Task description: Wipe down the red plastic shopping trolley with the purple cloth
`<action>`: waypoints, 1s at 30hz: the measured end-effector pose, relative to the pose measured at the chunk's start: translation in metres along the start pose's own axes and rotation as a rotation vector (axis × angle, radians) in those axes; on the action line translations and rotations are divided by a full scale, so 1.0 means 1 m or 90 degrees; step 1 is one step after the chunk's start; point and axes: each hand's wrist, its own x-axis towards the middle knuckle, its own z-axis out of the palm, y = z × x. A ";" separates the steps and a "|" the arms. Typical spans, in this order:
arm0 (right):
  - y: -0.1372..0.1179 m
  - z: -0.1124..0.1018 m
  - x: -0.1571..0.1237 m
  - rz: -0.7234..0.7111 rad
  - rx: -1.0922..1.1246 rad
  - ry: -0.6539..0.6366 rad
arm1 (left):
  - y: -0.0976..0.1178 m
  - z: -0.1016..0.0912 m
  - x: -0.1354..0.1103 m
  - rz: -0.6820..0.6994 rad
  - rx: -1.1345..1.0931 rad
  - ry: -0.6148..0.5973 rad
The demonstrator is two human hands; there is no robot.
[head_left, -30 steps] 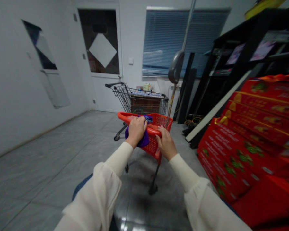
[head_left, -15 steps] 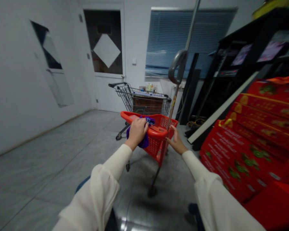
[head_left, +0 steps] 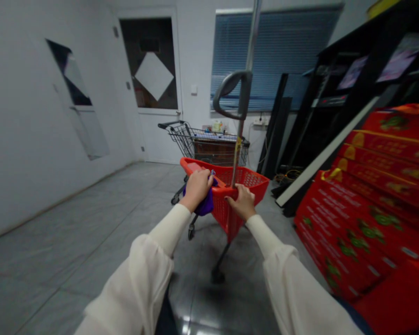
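At the red cart (head_left: 220, 209), the left hand (head_left: 196, 188) has its grip shut tight on a purple cloth (head_left: 205, 207), and the right hand (head_left: 240, 202) lies half open on the rim (head_left: 254, 182)

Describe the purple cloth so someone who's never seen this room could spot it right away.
A red shopping cart stands on the floor, in front of a wire shopping cart. The person's left hand presses a crumpled purple cloth against its rim, and that deep purple stands out against the red.
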 end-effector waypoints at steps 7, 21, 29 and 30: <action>-0.036 0.001 -0.003 -0.006 -0.085 -0.026 | -0.004 -0.009 -0.018 0.075 0.047 0.001; -0.015 0.002 -0.010 0.021 -0.077 -0.191 | -0.004 0.020 -0.039 0.128 0.118 0.088; -0.009 -0.002 -0.012 -0.070 0.003 -0.233 | -0.022 0.035 -0.021 -0.086 0.080 0.150; -0.010 -0.002 -0.013 -0.074 0.001 -0.235 | -0.017 0.043 -0.027 -0.075 0.071 0.174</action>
